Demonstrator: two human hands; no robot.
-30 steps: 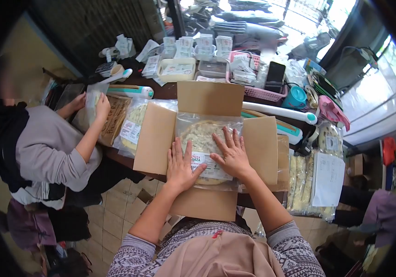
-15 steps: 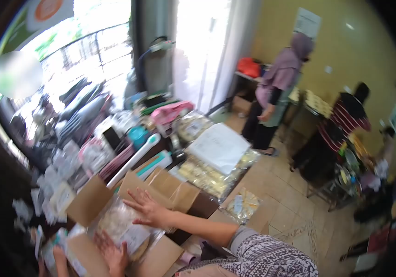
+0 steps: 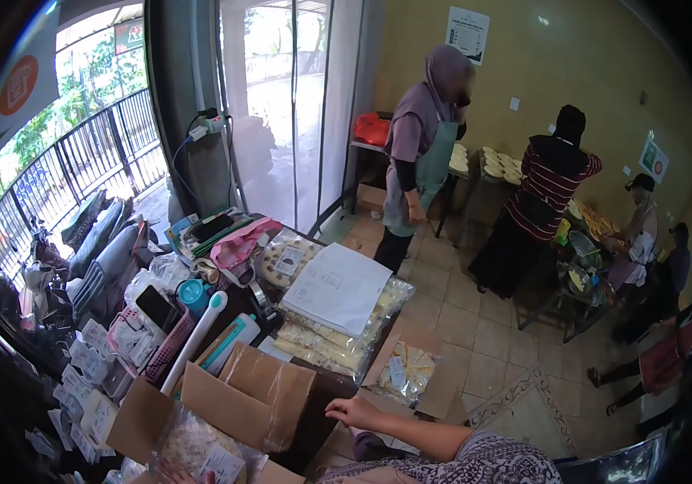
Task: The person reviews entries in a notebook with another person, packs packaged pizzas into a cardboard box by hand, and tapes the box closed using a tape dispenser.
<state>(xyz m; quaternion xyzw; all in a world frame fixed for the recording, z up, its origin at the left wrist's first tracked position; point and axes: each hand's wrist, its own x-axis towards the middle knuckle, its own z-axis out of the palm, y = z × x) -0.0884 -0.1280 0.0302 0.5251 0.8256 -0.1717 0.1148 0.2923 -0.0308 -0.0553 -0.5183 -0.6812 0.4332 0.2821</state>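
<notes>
At the bottom left, my left hand [image 3: 184, 473] lies on a clear bag of pale round food [image 3: 192, 442] with a white label, inside an open cardboard box [image 3: 140, 415]. Only part of that hand shows, its fingers apart. My right hand [image 3: 352, 411] is raised to the right of the box, fingers curled together and nothing visible in them. Between box and hand stands a taped brown carton [image 3: 269, 395]. Behind it, white paper with handwriting [image 3: 338, 286] rests on clear bags of pale food [image 3: 317, 343].
Left of the box are small labelled packets [image 3: 83, 391], a pink basket [image 3: 170, 347] and a phone [image 3: 157, 308]. An open box with a bag [image 3: 405, 371] is on the right. Several people stand beyond, one in a green apron [image 3: 422, 177].
My right hand has left the bag in the box and moved right, its spread fingers now curled. My left hand sits lower in view. The view has shifted, and another person's hand at bottom left is gone.
</notes>
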